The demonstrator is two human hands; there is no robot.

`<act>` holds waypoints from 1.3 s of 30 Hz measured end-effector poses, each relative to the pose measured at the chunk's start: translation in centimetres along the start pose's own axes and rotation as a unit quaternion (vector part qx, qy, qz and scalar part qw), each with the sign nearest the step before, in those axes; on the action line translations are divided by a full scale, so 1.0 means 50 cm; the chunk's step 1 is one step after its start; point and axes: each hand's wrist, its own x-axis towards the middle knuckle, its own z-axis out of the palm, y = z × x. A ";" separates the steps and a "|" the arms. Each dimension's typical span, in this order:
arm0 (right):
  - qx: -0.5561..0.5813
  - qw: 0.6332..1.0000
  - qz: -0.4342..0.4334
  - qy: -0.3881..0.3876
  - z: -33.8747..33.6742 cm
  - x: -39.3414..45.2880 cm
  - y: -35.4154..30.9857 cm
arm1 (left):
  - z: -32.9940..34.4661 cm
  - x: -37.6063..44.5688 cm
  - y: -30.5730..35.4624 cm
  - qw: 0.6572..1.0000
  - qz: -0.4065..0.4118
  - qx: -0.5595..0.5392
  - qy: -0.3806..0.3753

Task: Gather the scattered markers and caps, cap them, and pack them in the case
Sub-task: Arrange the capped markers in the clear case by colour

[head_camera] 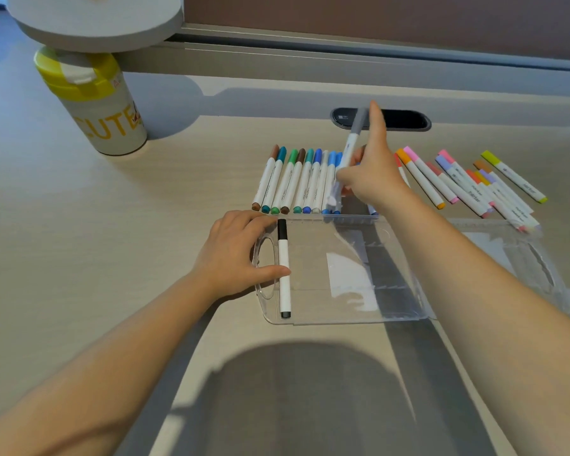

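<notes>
The case (343, 274) is clear glossy plastic, the markers (297, 179) smooth white plastic with coloured caps, the desk (96, 258) matt pale wood-grain, and the far-left bottle (102, 110) smooth plastic.

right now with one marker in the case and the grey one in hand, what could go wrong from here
1. The right hand holds the grey marker tilted just above the row of blue and green markers; lowering it carelessly could knock them and send them rolling.
2. The clear case is steadied only by the left hand at its handle end; it may slide if that hand lifts.
3. The black marker lies loose in the case and could roll.
</notes>
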 end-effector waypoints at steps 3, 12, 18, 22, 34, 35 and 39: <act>0.050 0.993 0.020 -0.103 0.006 -0.038 -0.004 | -0.009 -0.001 0.007 1.000 -0.017 -0.015 -0.001; 0.053 0.971 0.102 -0.209 0.073 -0.091 0.031 | -0.036 -0.039 0.015 0.995 -0.085 -0.049 0.033; -0.018 0.979 0.056 -0.196 0.090 -0.098 0.033 | -0.032 -0.050 0.026 0.994 -0.090 -0.046 0.039; -0.058 0.989 0.031 -0.130 0.074 -0.092 0.046 | -0.026 -0.039 0.050 0.997 -0.069 -0.037 0.013; -0.111 0.993 0.022 0.015 0.044 -0.046 0.076 | -0.003 -0.006 0.048 0.995 -0.051 0.059 -0.064; -0.118 0.993 0.021 0.020 0.048 -0.040 0.074 | -0.005 -0.009 0.041 0.995 -0.055 0.060 -0.061; -0.158 0.987 0.010 0.039 0.067 -0.014 0.058 | -0.017 -0.019 0.008 0.996 -0.065 0.041 -0.050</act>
